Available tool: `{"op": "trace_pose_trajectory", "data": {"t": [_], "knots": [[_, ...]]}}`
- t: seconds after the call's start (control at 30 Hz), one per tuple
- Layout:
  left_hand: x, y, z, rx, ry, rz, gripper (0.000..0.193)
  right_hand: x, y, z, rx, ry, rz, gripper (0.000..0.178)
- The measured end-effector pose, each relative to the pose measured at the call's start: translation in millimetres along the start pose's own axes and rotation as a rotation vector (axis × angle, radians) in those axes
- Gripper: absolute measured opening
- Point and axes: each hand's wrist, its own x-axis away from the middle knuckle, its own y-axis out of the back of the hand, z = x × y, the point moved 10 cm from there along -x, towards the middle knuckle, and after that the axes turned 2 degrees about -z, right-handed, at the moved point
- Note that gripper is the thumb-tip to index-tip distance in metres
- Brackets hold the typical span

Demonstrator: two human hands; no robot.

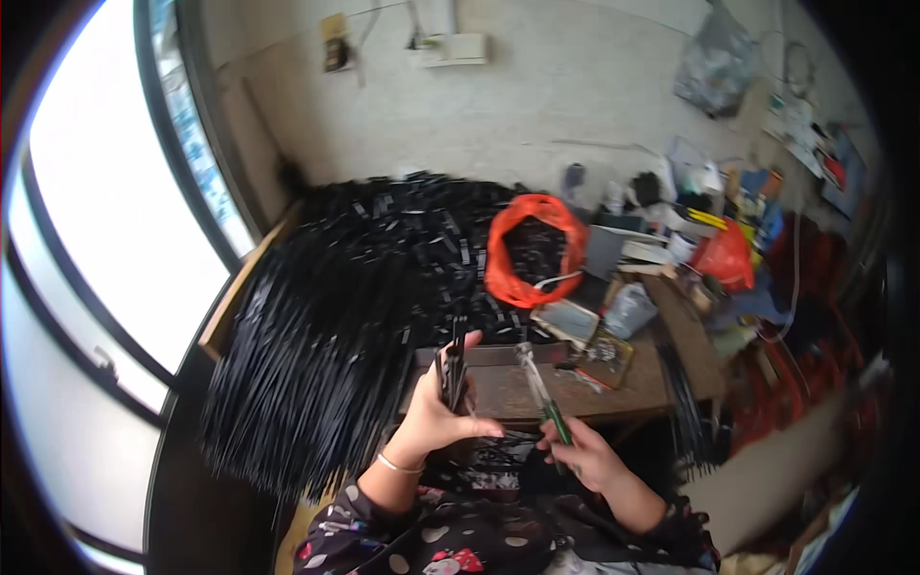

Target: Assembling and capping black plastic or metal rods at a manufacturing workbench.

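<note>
My left hand (436,407) is raised near the table's front edge, its fingers around a few narrow black pieces (453,369) that stand upright. The thumb of that hand points out to the right. My right hand (586,454) grips a green-handled metal tool (541,393), its silvery head pointing up and away from me; blur hides its exact kind. The tool's head is apart from the black pieces. A large heap of long thin black strips (297,374) hangs over the table's front left, beside my left forearm.
Small black pieces (412,220) are piled along the back. An orange-red plastic bag (503,278), rolled open, holds more. To the right are a shallow tray (567,321), a clear bag (630,310) and clutter. More black strips (680,412) hang off the right edge.
</note>
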Motion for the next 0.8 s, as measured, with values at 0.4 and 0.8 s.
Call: {"op": "trace_pose_trajectory", "data": {"t": [0.4, 0.8], "knots": [[12.3, 34.6, -13.5, -0.105, -0.104, -0.265, 0.096, 83.8, -113.4, 115.9, 1.797, 1.467, -0.154, 0.02], [3.2, 17.0, -26.3, -0.151, -0.12, -0.096, 0.08, 22.0, -81.3, -12.0, 0.311, -0.168, 0.594, 0.041]]}}
